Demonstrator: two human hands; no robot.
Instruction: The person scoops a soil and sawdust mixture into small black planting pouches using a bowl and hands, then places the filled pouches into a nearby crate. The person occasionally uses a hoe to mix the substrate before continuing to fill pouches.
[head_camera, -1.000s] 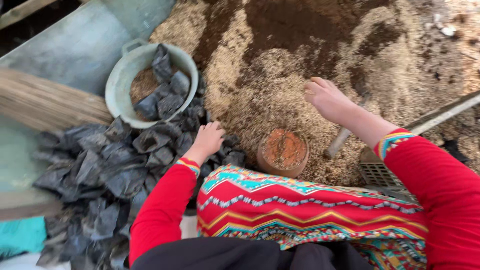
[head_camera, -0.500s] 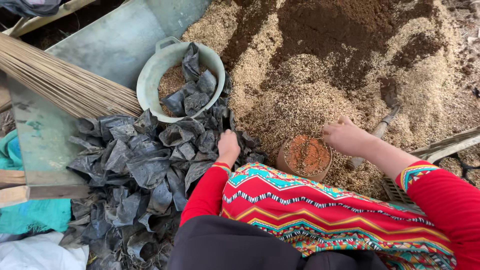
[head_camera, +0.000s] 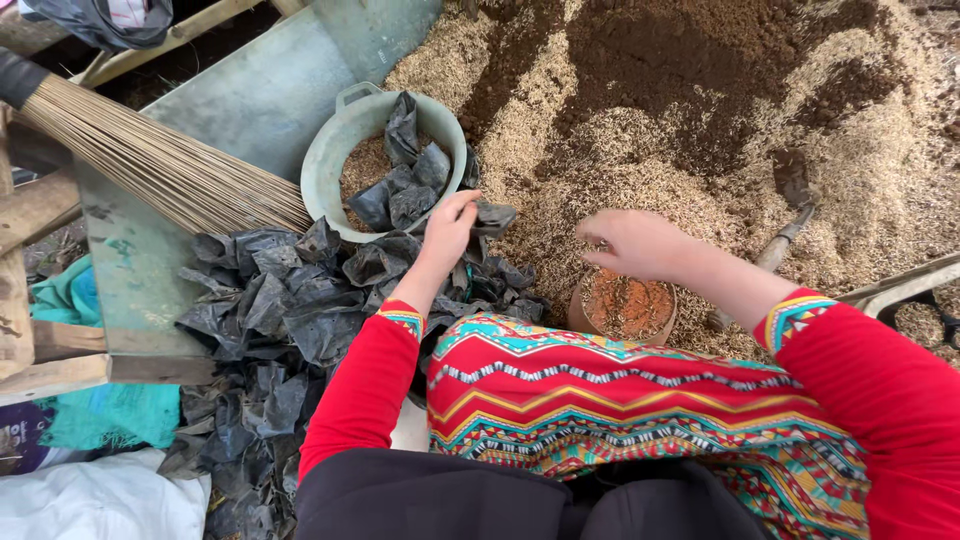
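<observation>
Left hand (head_camera: 449, 228), centre of frame: fingers pinched on a small black plastic bag (head_camera: 492, 216), held at the top edge of the black bag pile (head_camera: 280, 330) that runs down the lower left. Just above it, the grey-green basin (head_camera: 335, 150) with husk mix and a few more black bags inside. Right hand (head_camera: 635, 243), right of centre: fingers curled narrow, hovering just above a round brown container (head_camera: 625, 305) filled with reddish-brown mix; cannot tell whether it grips anything. Husk and soil heap (head_camera: 700, 110) fills the upper right; a trowel-like tool (head_camera: 790, 215) lies in it, right of the hand. Broom bristles (head_camera: 170, 170) slant across the upper left over a grey metal sheet (head_camera: 260, 100). Red sleeves, zigzag-patterned cloth at the bottom.
</observation>
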